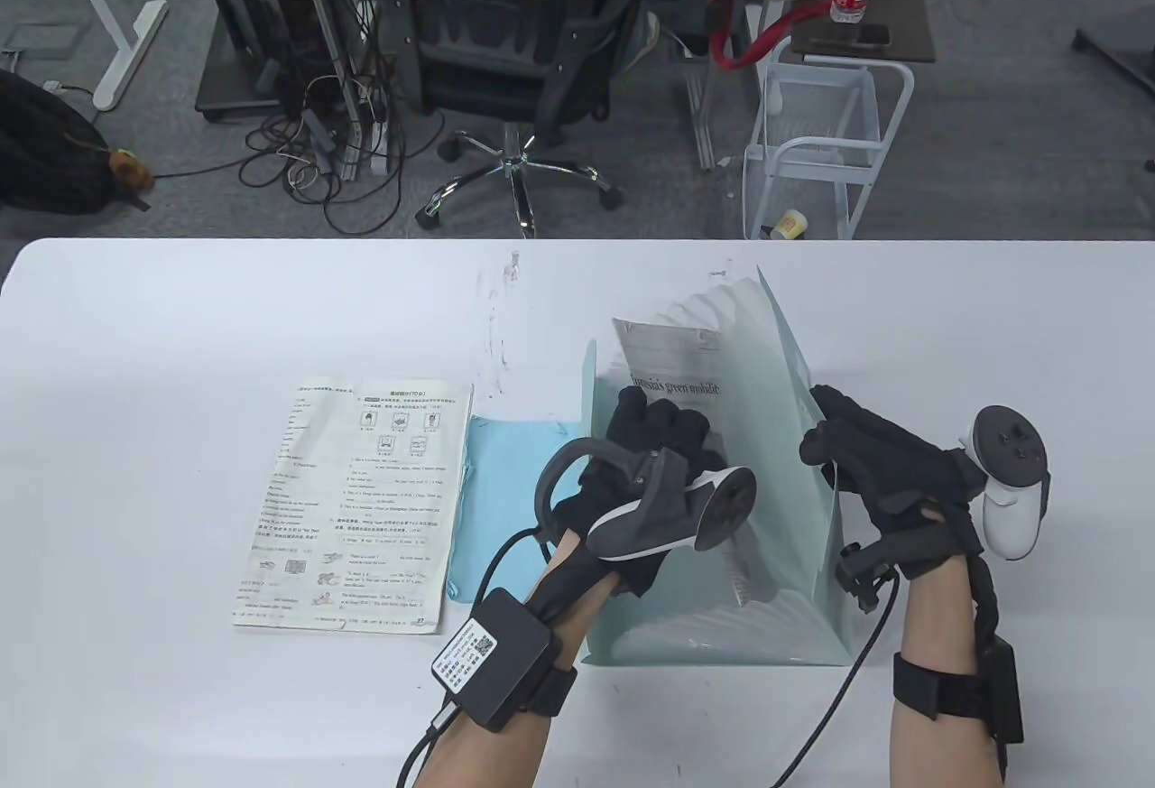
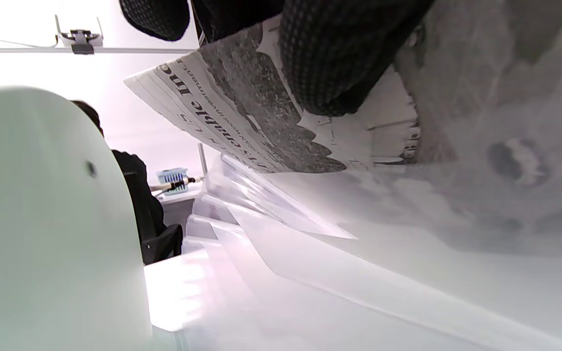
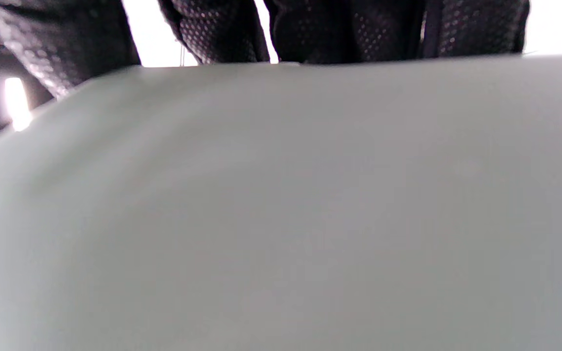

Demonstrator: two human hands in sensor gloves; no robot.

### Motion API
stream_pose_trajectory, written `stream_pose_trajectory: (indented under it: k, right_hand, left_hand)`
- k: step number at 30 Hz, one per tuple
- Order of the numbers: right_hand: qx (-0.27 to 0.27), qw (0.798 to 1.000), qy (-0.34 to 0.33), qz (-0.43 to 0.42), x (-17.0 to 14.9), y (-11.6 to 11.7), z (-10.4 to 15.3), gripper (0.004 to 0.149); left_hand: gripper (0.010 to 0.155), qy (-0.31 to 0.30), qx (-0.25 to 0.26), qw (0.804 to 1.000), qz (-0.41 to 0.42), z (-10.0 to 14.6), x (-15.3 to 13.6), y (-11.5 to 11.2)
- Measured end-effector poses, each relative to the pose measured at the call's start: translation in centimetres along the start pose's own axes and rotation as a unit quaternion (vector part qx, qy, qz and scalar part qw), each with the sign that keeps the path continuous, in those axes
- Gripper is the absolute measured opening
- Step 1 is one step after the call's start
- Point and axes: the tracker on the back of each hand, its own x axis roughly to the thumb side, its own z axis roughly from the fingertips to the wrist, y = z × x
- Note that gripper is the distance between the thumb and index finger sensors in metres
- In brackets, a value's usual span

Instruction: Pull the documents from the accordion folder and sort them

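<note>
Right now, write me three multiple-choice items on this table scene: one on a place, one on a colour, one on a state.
1. Where does the printed worksheet lie?
A. Left of the accordion folder
B. Inside the folder
C. Right of the folder

2. What colour is the flat sheet between the worksheet and the folder?
A. Red
B. Light blue
C. Black

3. What is the left hand doing?
A. Resting flat on the table
B. Gripping a newspaper page in the folder
C. Holding a bottle

Key: 1 A, it lies flat on the table's left part; 2 B, pale blue shows beside the folder; 3 B, the left wrist view shows fingers on newsprint, while the right hand holds the folder's right wall.
</note>
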Motion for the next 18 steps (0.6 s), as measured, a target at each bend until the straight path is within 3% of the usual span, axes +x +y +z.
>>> stream_pose_trajectory:
  k: [5,12,18]
  right_hand:
    - [0.0,1.0,0.0,-0.001,0.0,-0.1,0.0,0.068]
    - [-0.002,1.0,0.0,-0.003,0.0,-0.2,0.1,0.068]
    - [-0.001,1.0,0.0,-0.004,0.0,-0.2,0.1,0.068]
  left_hand:
    - [0.04,0.015,0.03,0.999,0.006,0.7,-0.7,1.5]
    - [0.039,0.029,0.127,0.991,0.026,2.3,-2.3,3.7]
    - [0.038,0.066,0.182,0.981,0.033,3.6,-4.5,5.7]
